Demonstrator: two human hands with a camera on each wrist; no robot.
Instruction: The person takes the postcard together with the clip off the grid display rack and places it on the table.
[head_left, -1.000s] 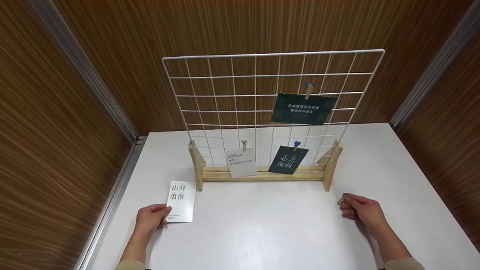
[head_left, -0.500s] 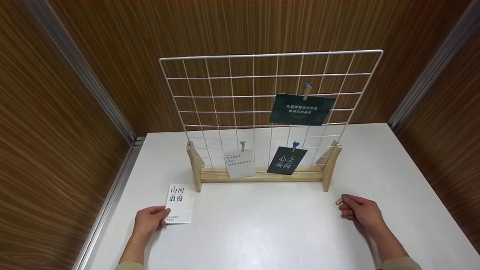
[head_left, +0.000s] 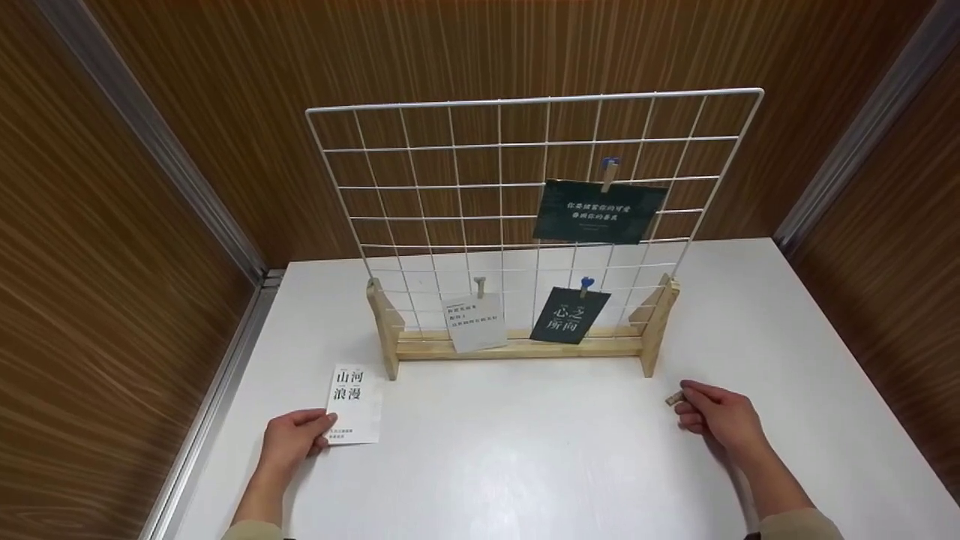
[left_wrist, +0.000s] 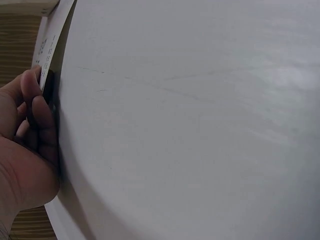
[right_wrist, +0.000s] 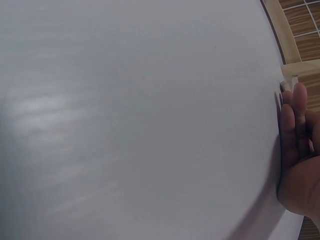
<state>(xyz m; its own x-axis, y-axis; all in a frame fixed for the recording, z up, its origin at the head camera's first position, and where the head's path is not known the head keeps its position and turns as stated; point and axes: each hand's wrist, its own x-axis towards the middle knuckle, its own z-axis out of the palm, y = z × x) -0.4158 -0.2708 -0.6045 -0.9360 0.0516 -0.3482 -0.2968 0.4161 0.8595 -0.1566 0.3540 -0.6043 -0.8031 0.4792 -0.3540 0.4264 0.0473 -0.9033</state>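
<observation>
At the table's left side my left hand pinches the left edge of a white card printed with dark characters. The left wrist view shows that card edge-on between thumb and fingers. Over on the right, my right hand holds a small wooden clothespin at its fingertips; only a pale end of the clothespin shows in the right wrist view. Between the hands and farther back stands a white wire grid. A dark green card hangs high on its right, clipped by a blue-topped clothespin.
Lower on the grid hang a white card and a smaller dark green card, each under a clothespin. The wooden stand holds the grid on the white table. Wood-grain panels enclose the back and sides.
The whole scene shifts slightly left in the head view. Both hands keep their hold on the card and the clothespin; the clothespin's angle in the right fingers changes a little.
</observation>
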